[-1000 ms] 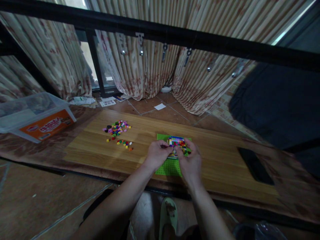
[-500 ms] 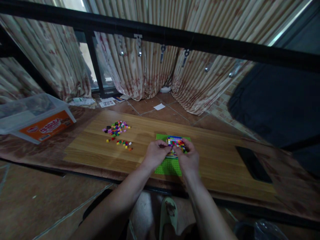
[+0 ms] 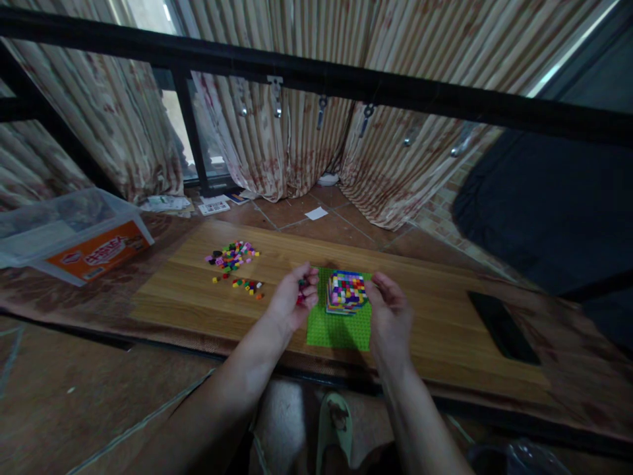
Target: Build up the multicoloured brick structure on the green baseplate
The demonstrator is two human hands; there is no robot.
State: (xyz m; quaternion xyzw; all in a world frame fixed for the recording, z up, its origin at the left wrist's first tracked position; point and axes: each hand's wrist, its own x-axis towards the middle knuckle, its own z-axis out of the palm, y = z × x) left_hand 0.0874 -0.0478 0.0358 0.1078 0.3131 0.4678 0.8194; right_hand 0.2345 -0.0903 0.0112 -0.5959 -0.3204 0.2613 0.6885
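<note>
A layered block of small toy bricks [image 3: 348,290] in many colours stands on a green studded baseplate [image 3: 339,333]. To its left, my left hand [image 3: 291,297] is turned partly palm up. Its fingers curl around several small toy bricks, with red or pink and dark ones showing. At the block's right side is my right hand [image 3: 393,313], over the baseplate's edge. Its thumb and fingers are bent close together; whatever lies between them, if anything, is hidden.
Loose bricks [image 3: 237,254] lie in a pile on the wooden board [image 3: 188,284], with a smaller group nearer me. A dark flat phone-like slab [image 3: 502,326] lies at the right. A clear plastic box [image 3: 74,231] with an orange label stands left. A black bar [image 3: 316,72] crosses above.
Both hands have come off the top of the brick block and moved apart. The left hand has gone left and turned, showing bricks in its fingers; the right has shifted right.
</note>
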